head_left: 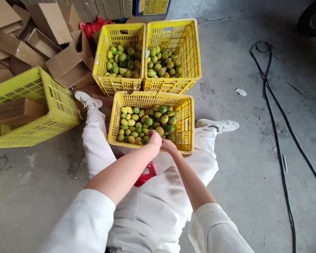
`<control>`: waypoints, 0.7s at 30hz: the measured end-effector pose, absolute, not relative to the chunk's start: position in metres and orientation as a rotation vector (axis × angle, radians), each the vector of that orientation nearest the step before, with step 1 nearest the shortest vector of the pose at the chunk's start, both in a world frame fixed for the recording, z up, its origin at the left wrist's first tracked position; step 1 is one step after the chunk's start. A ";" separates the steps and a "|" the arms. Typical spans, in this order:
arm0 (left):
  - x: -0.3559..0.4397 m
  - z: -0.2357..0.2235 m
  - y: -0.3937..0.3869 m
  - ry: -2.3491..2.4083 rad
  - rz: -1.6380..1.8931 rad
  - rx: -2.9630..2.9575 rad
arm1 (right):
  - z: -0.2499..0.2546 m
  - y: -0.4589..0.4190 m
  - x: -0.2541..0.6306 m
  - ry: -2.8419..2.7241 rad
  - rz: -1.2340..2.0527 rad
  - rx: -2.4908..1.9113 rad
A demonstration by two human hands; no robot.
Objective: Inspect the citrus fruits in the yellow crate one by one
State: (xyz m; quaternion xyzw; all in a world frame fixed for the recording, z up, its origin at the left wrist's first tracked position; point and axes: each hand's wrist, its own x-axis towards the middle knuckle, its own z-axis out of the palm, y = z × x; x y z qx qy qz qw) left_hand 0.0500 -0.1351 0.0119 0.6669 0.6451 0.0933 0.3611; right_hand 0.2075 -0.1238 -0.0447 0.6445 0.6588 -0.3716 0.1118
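1. Left hand and right hand meet over the near rim of the front crate; fingers mostly hidden, cannot tell whether apart, together or clamped on a fruit.
2. Front crate: yellow, slotted. Green and yellow fruit spread loose inside, just beyond the fingers; a dark green one lies just left of the left fingers.
3. Back left crate: yellow, farther beyond the fingers, to their left. Green to yellowish fruit in the bottom.
4. Back right crate: beside it, straight beyond the fingers. Similar fruit, low inside.
5. Side crate: yellow-green, well left of the fingers. Holds a cardboard box.
6. Cardboard cartons: heaped far beyond and left of the fingers.
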 end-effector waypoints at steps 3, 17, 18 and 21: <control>0.028 -0.002 -0.125 1.677 -0.127 1.733 | -0.055 -0.112 0.210 1.882 -0.955 1.845; -0.099 -0.073 -0.082 1.772 -0.587 1.757 | -0.080 -0.091 0.208 1.971 -0.821 1.823; -0.102 -0.077 -0.074 1.752 -0.587 1.768 | -0.080 -0.088 0.205 1.999 -0.787 1.814; -0.107 -0.092 -0.052 1.691 -0.617 1.747 | -0.079 -0.078 0.189 2.153 -0.752 1.692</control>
